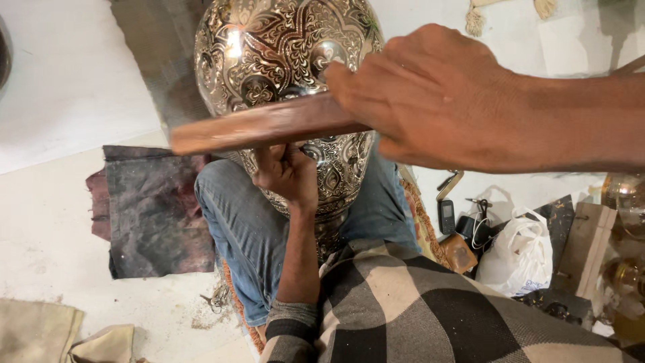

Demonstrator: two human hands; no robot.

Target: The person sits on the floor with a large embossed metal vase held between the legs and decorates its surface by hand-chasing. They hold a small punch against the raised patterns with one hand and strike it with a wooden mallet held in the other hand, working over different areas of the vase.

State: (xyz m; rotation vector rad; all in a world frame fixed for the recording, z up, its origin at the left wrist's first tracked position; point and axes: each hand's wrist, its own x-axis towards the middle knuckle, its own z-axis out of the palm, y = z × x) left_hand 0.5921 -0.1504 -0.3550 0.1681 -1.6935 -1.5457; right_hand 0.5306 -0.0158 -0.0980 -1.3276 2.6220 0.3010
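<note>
Right hand (430,97), nearest the camera at upper right, fingers clamped on a wooden stick (262,126) whose long axis runs leftward across the engraved metal vase (289,47), above the left hand (289,173), its fingers closed on a small tool against the vase.

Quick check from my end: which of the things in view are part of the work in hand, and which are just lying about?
In use:
engraved metal vase
wooden stick, in the right hand
left hand, pressed against the vase

Lying about:
dark cloth
white plastic bag
small phone
wooden board
</note>
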